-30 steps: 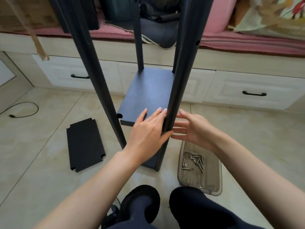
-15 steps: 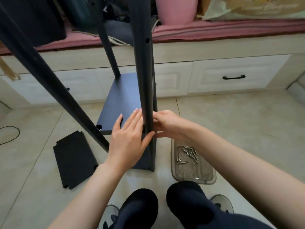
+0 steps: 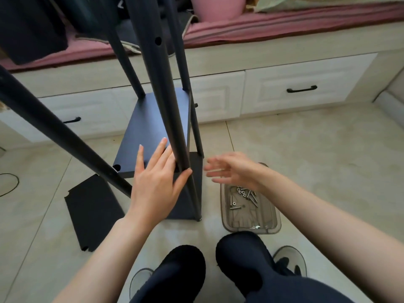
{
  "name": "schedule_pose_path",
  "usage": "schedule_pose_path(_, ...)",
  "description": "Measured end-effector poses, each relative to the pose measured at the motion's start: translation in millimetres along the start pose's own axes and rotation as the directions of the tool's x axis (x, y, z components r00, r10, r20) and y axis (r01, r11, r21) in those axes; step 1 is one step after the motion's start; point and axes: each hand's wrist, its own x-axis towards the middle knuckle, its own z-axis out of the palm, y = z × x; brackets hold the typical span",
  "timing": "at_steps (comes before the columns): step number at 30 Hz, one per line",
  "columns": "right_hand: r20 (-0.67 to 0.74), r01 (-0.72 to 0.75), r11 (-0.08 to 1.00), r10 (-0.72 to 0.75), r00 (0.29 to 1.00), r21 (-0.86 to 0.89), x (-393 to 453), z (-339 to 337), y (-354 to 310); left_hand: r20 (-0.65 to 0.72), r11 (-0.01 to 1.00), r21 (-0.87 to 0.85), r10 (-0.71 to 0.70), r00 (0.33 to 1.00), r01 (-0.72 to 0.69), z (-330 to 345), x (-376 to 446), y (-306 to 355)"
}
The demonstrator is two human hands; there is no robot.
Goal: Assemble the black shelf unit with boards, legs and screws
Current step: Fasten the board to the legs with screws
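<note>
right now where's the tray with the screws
In the head view the clear tray sits on the floor at lower right, just right of the shelf unit's base, below the right hand and ahead of the person's right knee.

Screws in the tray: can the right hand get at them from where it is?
Probably yes. The right hand is open and empty just above the clear tray, and nothing lies over the screws.

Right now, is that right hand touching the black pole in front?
Apart. The head view shows the right hand open beside the near leg, with floor visible between them; only the left hand rests against that leg.
</note>
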Motion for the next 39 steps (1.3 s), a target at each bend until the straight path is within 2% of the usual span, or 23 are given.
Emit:
schedule_pose_path(4, -0.216, -0.181, 0.969, 0.142, 0.966, -0.17, 2, -48, 55, -0.04, 0.999, -0.035, 0.003, 0.999, -0.005, 4, -1, -2)
schedule_pose_path(7, -0.299, -0.271, 0.934, 0.197, 0.934, -0.233, 9, -67, 93, -0.054, 0.999, -0.039, 0.008, 0.999, -0.01, 9, -1, -4)
schedule_pose_path(10, -0.347, -0.298, 0.9, 0.182, 0.92, -0.318, 22, -74, 119, -0.067, 0.999, -0.044, 0.008, 0.998, -0.011, 11, -2, -5)
schedule_pose_path(14, -0.378, -0.331, 0.702, 0.096, 0.921, -0.63, 52, -81, 141, -0.085, 0.998, -0.07, 0.002, 0.996, -0.008, 13, -1, -6)
schedule_pose_path(21, -0.281, -0.256, 0.381, -0.01, 0.96, -0.888, 83, -74, 162, -0.091, 0.996, -0.09, 0.003, 0.996, -0.012, 14, -2, -7)
schedule_pose_path(25, -0.293, -0.259, 0.309, -0.068, 0.954, -0.915, 88, -72, 165, -0.095, 0.996, -0.093, 0.001, 0.996, -0.01, 15, -2, -6)
schedule_pose_path(31, -0.283, -0.262, 0.235, -0.056, 0.958, -0.936, 84, -75, 163, -0.089, 0.995, -0.103, -0.022, 0.996, 0.012, 15, -2, -4)
schedule_pose_path(33, -0.278, -0.257, 0.241, -0.058, 0.959, -0.936, 81, -77, 163, -0.089, 0.994, -0.107, -0.023, 0.996, 0.013, 15, -2, -4)
schedule_pose_path(35, -0.297, -0.259, 0.317, -0.076, 0.952, -0.912, 79, -78, 163, -0.091, 0.994, -0.108, -0.021, 0.996, 0.011, 15, -2, -4)
schedule_pose_path(39, -0.38, -0.208, 0.635, -0.146, 0.913, -0.744, 77, -78, 160, -0.09, 0.995, -0.1, -0.018, 0.996, 0.009, 16, -2, -5)
